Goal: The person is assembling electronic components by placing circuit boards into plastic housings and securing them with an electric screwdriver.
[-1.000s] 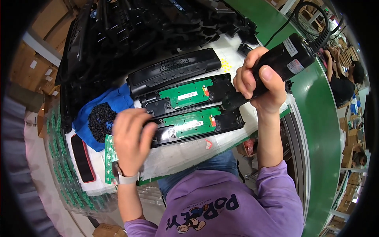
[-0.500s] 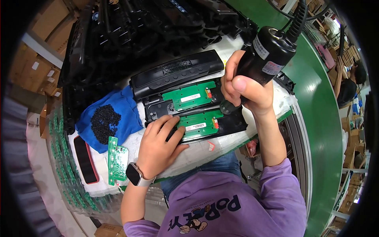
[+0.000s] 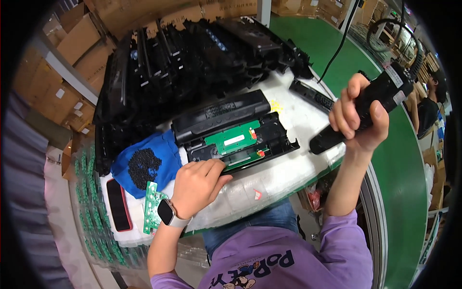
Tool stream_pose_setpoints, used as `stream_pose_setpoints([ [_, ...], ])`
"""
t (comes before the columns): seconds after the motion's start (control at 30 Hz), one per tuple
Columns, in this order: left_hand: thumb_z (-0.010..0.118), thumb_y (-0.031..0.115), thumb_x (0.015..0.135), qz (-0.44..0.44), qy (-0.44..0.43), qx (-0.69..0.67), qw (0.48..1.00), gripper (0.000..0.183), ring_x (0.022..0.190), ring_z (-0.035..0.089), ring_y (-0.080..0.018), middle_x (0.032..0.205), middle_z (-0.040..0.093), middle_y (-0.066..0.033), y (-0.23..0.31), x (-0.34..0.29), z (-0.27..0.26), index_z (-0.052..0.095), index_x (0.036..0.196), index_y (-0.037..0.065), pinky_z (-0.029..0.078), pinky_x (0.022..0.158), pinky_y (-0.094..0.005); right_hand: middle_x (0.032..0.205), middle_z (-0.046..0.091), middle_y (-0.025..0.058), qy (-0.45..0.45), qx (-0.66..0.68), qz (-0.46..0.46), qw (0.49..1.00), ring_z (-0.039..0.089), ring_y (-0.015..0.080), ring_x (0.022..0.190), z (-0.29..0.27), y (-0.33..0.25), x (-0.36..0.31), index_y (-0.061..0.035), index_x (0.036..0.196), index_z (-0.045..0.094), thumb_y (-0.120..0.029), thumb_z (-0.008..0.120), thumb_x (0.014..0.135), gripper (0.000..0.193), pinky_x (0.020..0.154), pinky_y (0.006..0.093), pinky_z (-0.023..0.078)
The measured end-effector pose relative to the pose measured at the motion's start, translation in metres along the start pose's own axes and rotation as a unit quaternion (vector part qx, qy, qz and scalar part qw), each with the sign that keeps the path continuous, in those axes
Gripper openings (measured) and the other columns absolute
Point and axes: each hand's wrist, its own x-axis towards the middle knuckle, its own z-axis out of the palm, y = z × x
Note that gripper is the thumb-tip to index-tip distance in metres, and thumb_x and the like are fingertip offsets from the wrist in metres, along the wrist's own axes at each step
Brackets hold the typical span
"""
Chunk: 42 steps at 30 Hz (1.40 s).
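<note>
My right hand (image 3: pixel 353 115) is wrapped around a black electric screwdriver (image 3: pixel 387 89), held off to the right above the white work surface, its lower end pointing down-left. My left hand (image 3: pixel 198 185) closes on the left end of a black plastic housing (image 3: pixel 281 151), which carries a narrow-looking green circuit board (image 3: pixel 243 158) and appears tilted up along its near edge. Just beyond it lies another black housing part (image 3: pixel 274 130) with a green circuit board (image 3: pixel 231 140) bearing a white label. Behind these rests a long black casing (image 3: pixel 221 113) with a row of buttons.
A blue cloth (image 3: pixel 122 161) holds a heap of small black screws (image 3: pixel 144 167). Left of my hand lie a loose green board (image 3: pixel 151 207) and a red-edged phone (image 3: pixel 119 204). Black housings (image 3: pixel 192 67) are piled at the back. Another person (image 3: pixel 430 103) is at far right.
My right hand has lifted the screwdriver away from the near board to the right. The near housing has tipped up under my left hand. The view has shifted too.
</note>
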Motion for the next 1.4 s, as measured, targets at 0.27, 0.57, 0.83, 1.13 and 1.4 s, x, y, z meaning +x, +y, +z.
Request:
stream_pose_setpoints([
  [0.27,0.063,0.012,0.076,-0.061,0.106,0.164,0.979,0.010,0.069,0.056,-0.0245,0.070,0.056,-0.0077,-0.032,0.047,0.019,0.056,0.076,0.005,0.044,0.057,-0.0341,0.072,0.058,0.0079,0.173,-0.434,0.255,0.847,0.056,0.0145,0.056,-0.029,0.022,-0.029,-0.0012,0.113,0.045,-0.016,0.073,0.070,0.053,0.049,0.0273,0.046],
  [0.57,0.065,0.018,0.080,-0.204,0.143,0.247,0.937,0.015,0.058,0.056,-0.0276,0.068,0.056,-0.0096,0.004,0.012,-0.001,0.058,0.075,0.005,0.043,0.049,-0.0374,0.100,0.053,0.0157,0.136,-0.820,0.128,0.541,0.057,0.0348,0.093,-0.029,0.074,-0.051,-0.0033,0.115,0.049,-0.018,0.070,0.071,0.051,0.072,0.0420,0.049],
  [0.83,0.069,0.033,0.076,-0.270,0.043,-0.002,0.962,0.064,0.079,0.058,-0.0384,0.086,0.060,-0.0242,0.010,-0.021,0.008,0.043,0.121,-0.005,0.047,0.072,-0.0415,0.105,0.055,0.0219,0.085,-0.725,0.070,0.679,0.051,0.0362,0.095,0.005,0.115,-0.050,0.0020,0.122,0.047,-0.030,0.063,0.079,0.055,0.079,0.0410,0.046],
  [1.13,0.068,0.006,0.074,-0.237,0.227,0.018,0.944,0.034,0.061,0.055,-0.0216,0.075,0.058,-0.0130,0.001,-0.024,-0.002,0.057,0.107,0.000,0.045,0.058,-0.0307,0.107,0.056,0.0220,0.115,-0.654,0.031,0.747,0.048,0.0362,0.097,0.020,0.114,-0.035,0.0067,0.119,0.049,-0.028,0.067,0.075,0.059,0.086,0.0406,0.042],
  [1.4,0.067,0.014,0.075,-0.299,0.150,-0.055,0.941,0.044,0.075,0.059,-0.0308,0.086,0.062,-0.0180,-0.050,0.009,-0.010,0.053,0.114,0.000,0.048,0.066,-0.0357,0.121,0.050,0.0233,0.114,-0.623,0.061,0.771,0.050,0.0371,0.104,-0.010,0.138,0.013,0.0016,0.122,0.050,-0.027,0.067,0.073,0.059,0.093,0.0412,0.039],
])
